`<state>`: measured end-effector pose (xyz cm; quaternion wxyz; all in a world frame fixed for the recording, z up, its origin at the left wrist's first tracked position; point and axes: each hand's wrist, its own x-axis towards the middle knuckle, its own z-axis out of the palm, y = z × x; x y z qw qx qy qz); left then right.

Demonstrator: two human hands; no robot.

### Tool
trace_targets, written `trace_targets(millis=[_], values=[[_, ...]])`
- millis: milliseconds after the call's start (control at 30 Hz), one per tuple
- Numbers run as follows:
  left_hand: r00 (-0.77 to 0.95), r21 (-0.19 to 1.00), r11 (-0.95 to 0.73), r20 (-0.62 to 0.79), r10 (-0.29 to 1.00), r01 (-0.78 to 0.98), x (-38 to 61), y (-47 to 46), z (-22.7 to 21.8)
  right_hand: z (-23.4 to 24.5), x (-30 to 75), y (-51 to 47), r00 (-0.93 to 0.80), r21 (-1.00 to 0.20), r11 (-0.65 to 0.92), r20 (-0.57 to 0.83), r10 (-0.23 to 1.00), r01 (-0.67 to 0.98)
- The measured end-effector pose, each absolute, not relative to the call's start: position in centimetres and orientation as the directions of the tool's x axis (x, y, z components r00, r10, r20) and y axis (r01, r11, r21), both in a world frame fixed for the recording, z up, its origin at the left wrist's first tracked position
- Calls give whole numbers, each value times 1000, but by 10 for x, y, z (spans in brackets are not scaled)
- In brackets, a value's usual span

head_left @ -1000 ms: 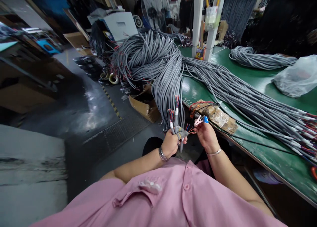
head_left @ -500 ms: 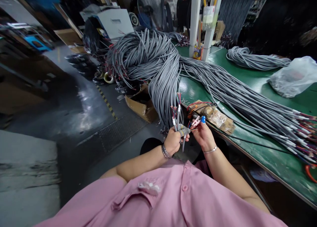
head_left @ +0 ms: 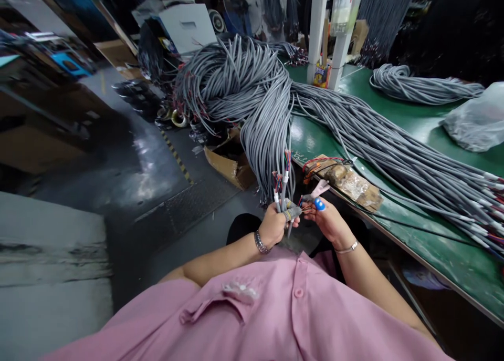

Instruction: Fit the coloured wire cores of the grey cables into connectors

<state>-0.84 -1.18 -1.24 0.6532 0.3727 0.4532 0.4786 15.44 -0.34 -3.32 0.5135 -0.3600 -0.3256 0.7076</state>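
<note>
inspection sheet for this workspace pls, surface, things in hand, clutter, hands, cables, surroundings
Surface: glossy green table, partly covered by a grey bundle.
Things in hand: held cables with coloured wires at their ends; pale pink tool, type unclear.
Clutter: plastic bag and taped brown block on the table.
Left hand: closed around the held cables.
Right hand: holds the pale pink tool; blue thumb cover worn.
Cables: grey bundle lies lengthwise; second bundle hangs past the table edge.
Surroundings: open cardboard box on the floor; fan in the background.
</note>
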Motion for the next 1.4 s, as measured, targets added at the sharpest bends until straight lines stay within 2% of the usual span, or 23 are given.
trace_targets(millis=[100,200,367,600,733,833,967,1033,1133,1233,1400], values=[[127,932,257,-231,965,-256,-9,-14,-14,-25,148,-14,-207,-917,-176,-106,972,-357],[138,945,244,-217,966,-219,-9,-17,-17,-17,142,-18,-216,-945,-128,-63,974,-301],[185,963,237,-211,960,-126,-13,-19,-22,-19,145,-16,-198,-964,-156,-114,974,-216],[195,968,220,-195,961,-119,-17,-18,-25,-26,144,-19,-165,-974,-131,-100,981,-185],[196,963,236,-209,958,-127,-17,-18,-25,-27,137,-22,-118,-957,-163,-138,983,-239],[229,961,249,-217,949,-120,-18,-19,-25,-31,138,-16,5,-894,-200,-220,975,-402],[227,958,260,-228,947,-125,-20,-21,-24,-38,156,-5,189,-786,-160,-332,924,-597],[198,953,261,-229,953,-154,-21,-20,-24,-42,164,-6,123,-757,-197,-343,931,-623],[165,947,258,-229,959,-189,-21,-18,-23,-45,167,-14,-101,-715,-344,-360,928,-609],[152,946,259,-232,961,-192,-19,-17,-23,-43,164,-23,-254,-743,-413,-326,911,-527],[158,952,255,-229,961,-169,-18,-18,-24,-31,154,-26,-276,-857,-369,-280,920,-361]])
